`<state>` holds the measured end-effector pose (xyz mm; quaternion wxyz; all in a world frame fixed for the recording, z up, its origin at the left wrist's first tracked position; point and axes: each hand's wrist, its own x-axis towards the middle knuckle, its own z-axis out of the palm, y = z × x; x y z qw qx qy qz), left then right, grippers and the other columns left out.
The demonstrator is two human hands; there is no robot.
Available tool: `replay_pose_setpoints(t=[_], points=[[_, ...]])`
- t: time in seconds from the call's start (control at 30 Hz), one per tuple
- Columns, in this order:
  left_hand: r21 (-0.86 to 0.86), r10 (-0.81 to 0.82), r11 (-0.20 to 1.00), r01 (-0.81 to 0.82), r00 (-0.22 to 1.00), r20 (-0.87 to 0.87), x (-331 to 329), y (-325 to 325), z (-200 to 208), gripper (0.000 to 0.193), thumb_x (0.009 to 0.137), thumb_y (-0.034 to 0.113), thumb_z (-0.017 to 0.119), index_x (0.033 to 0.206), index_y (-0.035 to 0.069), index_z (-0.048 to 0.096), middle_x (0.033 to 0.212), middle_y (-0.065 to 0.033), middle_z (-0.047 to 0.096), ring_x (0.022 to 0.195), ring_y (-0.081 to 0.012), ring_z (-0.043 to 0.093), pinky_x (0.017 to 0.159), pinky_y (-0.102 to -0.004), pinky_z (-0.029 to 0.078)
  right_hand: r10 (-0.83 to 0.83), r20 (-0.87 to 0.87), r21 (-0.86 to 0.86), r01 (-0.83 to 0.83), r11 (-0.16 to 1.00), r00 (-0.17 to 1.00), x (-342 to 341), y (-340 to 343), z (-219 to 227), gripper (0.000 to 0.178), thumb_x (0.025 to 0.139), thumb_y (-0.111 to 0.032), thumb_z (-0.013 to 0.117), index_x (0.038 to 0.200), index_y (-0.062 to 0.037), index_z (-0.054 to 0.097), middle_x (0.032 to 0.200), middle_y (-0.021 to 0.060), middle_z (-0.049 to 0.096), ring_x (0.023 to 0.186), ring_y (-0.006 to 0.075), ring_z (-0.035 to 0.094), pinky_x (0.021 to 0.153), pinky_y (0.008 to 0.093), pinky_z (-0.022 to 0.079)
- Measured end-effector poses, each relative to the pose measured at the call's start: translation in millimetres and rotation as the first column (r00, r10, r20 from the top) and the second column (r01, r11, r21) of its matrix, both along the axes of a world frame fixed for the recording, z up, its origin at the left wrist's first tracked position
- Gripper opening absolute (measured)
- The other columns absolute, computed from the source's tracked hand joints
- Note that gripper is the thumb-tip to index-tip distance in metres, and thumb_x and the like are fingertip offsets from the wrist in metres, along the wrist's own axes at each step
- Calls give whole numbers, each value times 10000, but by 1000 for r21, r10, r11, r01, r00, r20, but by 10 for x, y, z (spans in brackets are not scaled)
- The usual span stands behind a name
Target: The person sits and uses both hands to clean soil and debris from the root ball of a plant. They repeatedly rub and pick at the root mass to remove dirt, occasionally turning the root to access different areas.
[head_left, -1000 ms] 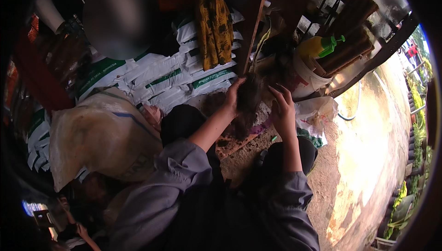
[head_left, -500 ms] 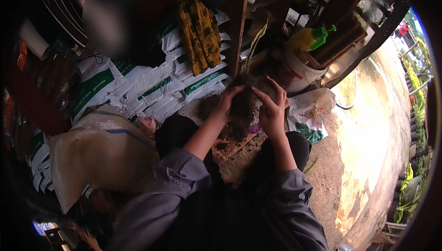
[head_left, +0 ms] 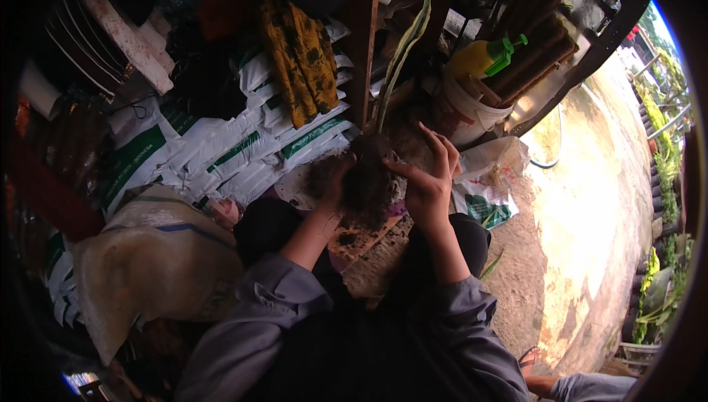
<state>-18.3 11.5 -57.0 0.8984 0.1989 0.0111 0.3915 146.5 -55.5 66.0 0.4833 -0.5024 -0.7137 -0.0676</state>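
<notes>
A snake plant (head_left: 404, 46) with a tall, yellow-edged leaf stands up from a dark ball of soil and roots (head_left: 367, 181) between my hands. My left hand (head_left: 341, 184) is cupped against the left side of that ball, its fingers partly hidden by soil and shadow. From the right, my right hand (head_left: 430, 186) holds the ball, the thumb and a finger reaching to its side and the other fingers raised behind. Below it, loose dark soil lies on a pink and purple sheet (head_left: 369, 243) between my knees.
White and green plastic sacks (head_left: 243, 140) are stacked at left, near a bulging woven sack (head_left: 162, 269). A white bucket (head_left: 476, 111) with a yellow-green spray bottle (head_left: 479, 59) stands right of a wooden post (head_left: 371, 40). Another person's sandalled foot (head_left: 529, 359) shows at lower right.
The root ball and my left hand have shifted a little left and down, and more of the leaf shows upright. My view has moved slightly. A person's foot and limb have appeared at lower right.
</notes>
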Motion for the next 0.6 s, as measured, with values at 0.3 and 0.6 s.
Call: replay_pose_setpoints(t=[0.3, 0.6], points=[[171, 87, 984, -57, 981, -174, -77, -129, 270, 839, 816, 575, 549, 1386, 4, 315, 1249, -232, 493, 1104, -371, 544, 946, -479, 461, -1, -281, -147, -42, 988, 960, 49, 31, 9, 360, 618, -4, 650, 894, -219, 737, 1373, 88, 449, 1196, 319, 432, 995, 422, 284], [415, 264, 897, -150, 936, -233, -55, -191, 685, 803, 734, 283, 730, 1387, 36, 336, 1277, -108, 479, 1164, -218, 494, 974, -366, 433, 45, -120, -99, -57, 994, 992, 81, 46, 10, 276, 615, -2, 636, 830, -151, 725, 1298, 125, 505, 1161, 324, 475, 987, 403, 341]])
